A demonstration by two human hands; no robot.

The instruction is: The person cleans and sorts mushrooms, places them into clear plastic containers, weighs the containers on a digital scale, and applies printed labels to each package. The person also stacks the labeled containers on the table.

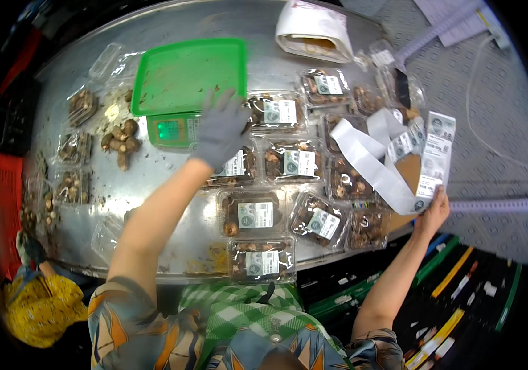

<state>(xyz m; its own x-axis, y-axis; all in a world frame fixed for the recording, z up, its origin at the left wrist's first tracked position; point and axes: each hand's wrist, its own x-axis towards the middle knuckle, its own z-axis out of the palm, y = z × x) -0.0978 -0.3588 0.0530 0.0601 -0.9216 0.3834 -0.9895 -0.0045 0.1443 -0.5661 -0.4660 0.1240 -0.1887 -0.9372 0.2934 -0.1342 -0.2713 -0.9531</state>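
Note:
My left hand (pixel 222 127), in a grey glove, reaches over the front of a green digital scale (pixel 155 132), palm down and fingers apart. Its fingers overlap the edge of the scale's green tray (pixel 190 76) and lie beside a labelled clear plastic clamshell (pixel 280 111) of brown root tubers; whether they touch it cannot be told. My bare right hand (pixel 432 210) grips a long strip of printed labels (pixel 435 152) at the table's right end. The strip's pale backing (pixel 361 155) loops across other clamshells. Between my arms sit several labelled clamshells (pixel 254 215).
Loose tubers (pixel 123 141) and soil lie left of the scale on the metal table (pixel 171 240). Small filled clamshells (pixel 73 187) stand farther left. A white paper bag (pixel 312 34) is at the back. At lower left, a co-worker's gloved hand (pixel 32 249) is near a red crate (pixel 2 199).

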